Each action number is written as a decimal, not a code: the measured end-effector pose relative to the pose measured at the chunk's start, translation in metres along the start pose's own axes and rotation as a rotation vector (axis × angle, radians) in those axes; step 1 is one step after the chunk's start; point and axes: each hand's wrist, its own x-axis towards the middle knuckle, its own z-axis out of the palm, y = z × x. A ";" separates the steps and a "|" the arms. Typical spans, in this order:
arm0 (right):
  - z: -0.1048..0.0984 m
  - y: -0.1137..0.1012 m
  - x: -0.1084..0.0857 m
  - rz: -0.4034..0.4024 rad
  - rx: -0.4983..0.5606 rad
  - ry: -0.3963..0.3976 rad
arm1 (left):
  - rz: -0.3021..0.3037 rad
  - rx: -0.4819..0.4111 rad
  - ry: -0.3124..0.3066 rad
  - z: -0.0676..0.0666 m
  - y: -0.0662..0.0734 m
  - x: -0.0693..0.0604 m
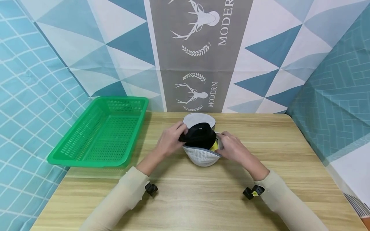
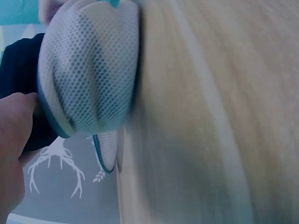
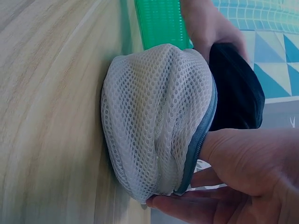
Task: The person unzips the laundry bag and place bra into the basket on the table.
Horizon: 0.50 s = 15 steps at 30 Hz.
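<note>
A white mesh laundry bag (image 1: 202, 157) with a grey zip edge stands unzipped on the table, its round lid flap (image 1: 198, 119) tipped back behind it. My left hand (image 1: 170, 139) pinches a black cloth item (image 1: 199, 141), rounded like a bra cup, at the bag's mouth. Part of that item is inside and out of sight. On the other side my right hand (image 1: 231, 148) grips the zip rim; the right wrist view shows its thumb at the zip edge (image 3: 198, 140) and fingers under the bag. Something yellow (image 1: 214, 146) peeks out within the bag.
A green plastic basket (image 1: 138, 128) with slotted walls stands at the table's left. Behind the wooden table (image 1: 196, 199) hangs a patterned cloth (image 1: 185, 64), with blue tiled-print coverings on both sides.
</note>
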 end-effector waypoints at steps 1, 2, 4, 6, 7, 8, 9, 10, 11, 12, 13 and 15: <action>-0.003 -0.003 -0.002 -0.021 -0.012 0.008 | -0.022 -0.022 -0.011 -0.001 0.000 0.000; -0.011 -0.012 -0.006 -0.028 -0.015 -0.001 | -0.044 -0.040 -0.027 -0.002 -0.001 0.000; -0.032 -0.032 -0.015 -0.042 -0.007 -0.008 | -0.085 -0.072 -0.066 -0.002 -0.002 0.001; -0.048 -0.049 -0.023 -0.045 0.012 -0.020 | -0.118 -0.089 -0.102 -0.002 -0.002 0.002; -0.055 -0.055 -0.026 -0.041 0.019 -0.025 | -0.133 -0.091 -0.117 -0.001 -0.002 0.003; -0.063 -0.064 -0.029 -0.024 0.041 -0.045 | -0.143 -0.087 -0.129 0.000 -0.001 0.003; -0.065 -0.067 -0.030 -0.023 0.047 -0.047 | -0.149 -0.081 -0.138 0.001 -0.001 0.003; -0.066 -0.069 -0.031 -0.021 0.048 -0.053 | -0.152 -0.073 -0.145 0.001 -0.001 0.003; -0.066 -0.070 -0.032 -0.020 0.052 -0.059 | -0.152 -0.062 -0.150 0.002 0.000 0.003; -0.059 -0.063 -0.030 -0.047 0.050 -0.040 | -0.149 -0.054 -0.151 0.003 0.000 0.002; -0.057 -0.062 -0.030 -0.050 0.050 -0.041 | -0.146 -0.048 -0.149 0.004 0.000 0.002; -0.054 -0.061 -0.029 -0.055 0.052 -0.046 | -0.142 -0.049 -0.140 0.005 0.000 0.001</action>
